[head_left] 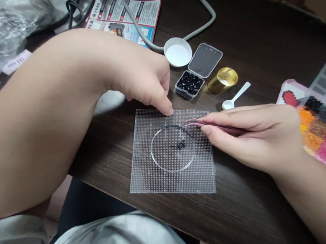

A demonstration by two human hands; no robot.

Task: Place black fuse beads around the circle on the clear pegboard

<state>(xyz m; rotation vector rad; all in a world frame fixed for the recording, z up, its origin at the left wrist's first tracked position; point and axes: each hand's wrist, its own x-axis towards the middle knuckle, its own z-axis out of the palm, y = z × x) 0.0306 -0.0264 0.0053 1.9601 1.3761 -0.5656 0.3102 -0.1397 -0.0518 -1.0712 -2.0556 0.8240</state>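
A clear square pegboard (173,183) lies on the dark table. On it rests a thin clear ring (153,156); black tube beads (176,127) line its upper arc and a small heap of loose black beads (181,145) sits inside. My left hand (147,78) is curled at the board's far edge, thumb tip pressed on that edge, its other fingertips hidden. Pink tweezers (220,128) are pinched in my right hand (261,137), over the board's upper right. Their tips are slightly apart near the bead line; I cannot make out a bead between them.
Beyond the board stand an open bead box (190,84), a white round dish (178,52), a gold cylinder (223,80) and a white scoop (236,96). A multicoloured bead case (321,128) is at right. A grey cable (203,23), printed leaflet (147,12) and plastic wrap (17,13) lie behind.
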